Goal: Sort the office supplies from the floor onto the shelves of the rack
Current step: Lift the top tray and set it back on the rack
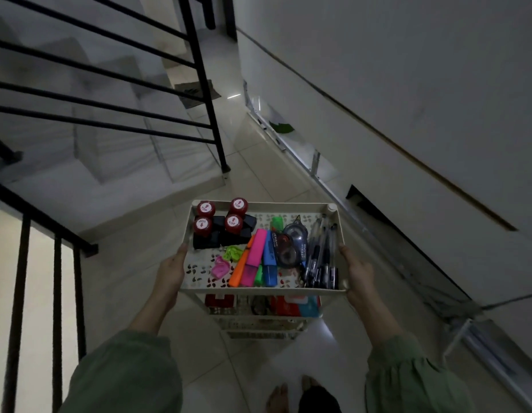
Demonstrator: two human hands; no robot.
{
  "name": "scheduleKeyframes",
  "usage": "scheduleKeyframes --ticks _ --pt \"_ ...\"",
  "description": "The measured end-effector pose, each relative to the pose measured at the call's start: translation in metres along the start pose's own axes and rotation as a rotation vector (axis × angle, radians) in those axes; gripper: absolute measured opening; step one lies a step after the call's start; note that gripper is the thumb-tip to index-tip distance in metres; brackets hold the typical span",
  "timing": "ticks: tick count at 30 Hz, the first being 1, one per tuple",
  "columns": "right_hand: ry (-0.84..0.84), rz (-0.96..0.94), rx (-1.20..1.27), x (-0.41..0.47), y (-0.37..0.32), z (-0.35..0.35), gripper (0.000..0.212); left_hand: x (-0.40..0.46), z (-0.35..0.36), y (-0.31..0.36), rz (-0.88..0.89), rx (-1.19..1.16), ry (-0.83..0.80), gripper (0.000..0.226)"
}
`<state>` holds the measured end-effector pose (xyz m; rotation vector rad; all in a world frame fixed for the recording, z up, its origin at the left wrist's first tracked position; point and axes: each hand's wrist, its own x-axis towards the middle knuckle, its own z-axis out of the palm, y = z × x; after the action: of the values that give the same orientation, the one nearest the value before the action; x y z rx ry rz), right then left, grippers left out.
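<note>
A cream rack [260, 291] stands on the tiled floor below me. My left hand [172, 269] grips the left rim of its top shelf and my right hand [358, 271] grips the right rim. On the top shelf lie red-capped stamps [221, 223], coloured highlighters [254, 259], correction tape rollers [290, 241], a bunch of black pens [322, 254] and small pink and green clips [226, 262]. A lower shelf holds red packs [297, 305], partly hidden by the top shelf.
A black stair railing [208, 84] and steps rise at the left. Another black railing [56, 281] stands at the near left. A white wall with metal frame pieces [315, 165] leaning along it runs down the right. My bare feet [279, 394] are at the bottom.
</note>
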<state>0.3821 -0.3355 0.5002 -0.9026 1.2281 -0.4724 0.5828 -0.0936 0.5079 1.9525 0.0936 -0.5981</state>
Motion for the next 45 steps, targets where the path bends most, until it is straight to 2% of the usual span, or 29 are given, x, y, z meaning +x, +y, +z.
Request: scheduleKeyframes --ticks 11,15,19,23,36,42,45 --pt "0.070 0.033 0.160 0.008 -0.020 -0.006 0.020 0.031 0.035 0.042 0.027 -0.004 -0.103 0.044" --pt "0.129 0.026 0.157 0.023 -0.031 -0.016 0.019 0.041 0.058 0.056 0.029 0.016 -0.144 0.044" --pt "0.199 0.022 0.182 0.039 -0.040 -0.025 0.029 0.056 0.083 0.072 0.045 0.045 -0.196 0.042" --pt "0.267 -0.002 0.207 0.052 -0.051 -0.038 0.022 0.068 0.113 0.090 0.072 0.059 -0.249 0.040" --pt "0.510 -0.054 0.314 0.089 -0.092 -0.075 0.019 0.112 0.223 0.161 0.161 0.139 -0.553 0.039" --pt "0.692 -0.122 0.411 0.107 -0.109 -0.084 0.049 0.137 0.280 0.205 0.252 0.259 -0.725 0.041" --pt "0.748 -0.127 0.421 0.112 -0.120 -0.082 0.056 0.142 0.308 0.229 0.322 0.301 -0.819 0.042"
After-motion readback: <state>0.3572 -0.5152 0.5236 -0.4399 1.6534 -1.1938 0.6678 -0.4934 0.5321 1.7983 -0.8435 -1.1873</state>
